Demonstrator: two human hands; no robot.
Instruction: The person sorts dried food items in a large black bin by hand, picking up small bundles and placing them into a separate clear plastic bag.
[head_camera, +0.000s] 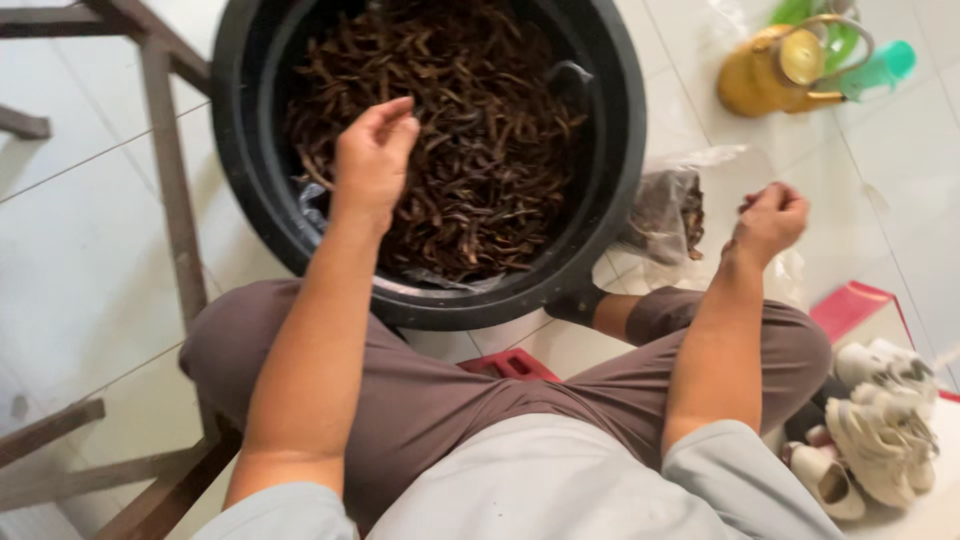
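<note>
We wear a pale grey short-sleeved shirt (560, 480), its sleeves ending above the elbows. Our trousers (430, 390) are loose and taupe-brown. A dark sock (578, 303) covers one foot.

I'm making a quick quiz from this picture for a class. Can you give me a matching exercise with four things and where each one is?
Things:
1. left hand
2. right hand
3. yellow kettle
4. white shoes

Places:
A. on the floor at the lower right
B. over the dried brown pods in the black tub
C. on the tiled floor at the upper right
D. raised, fingers curled, near the clear plastic bag

Pairs: 1-B, 2-D, 3-C, 4-A
</note>
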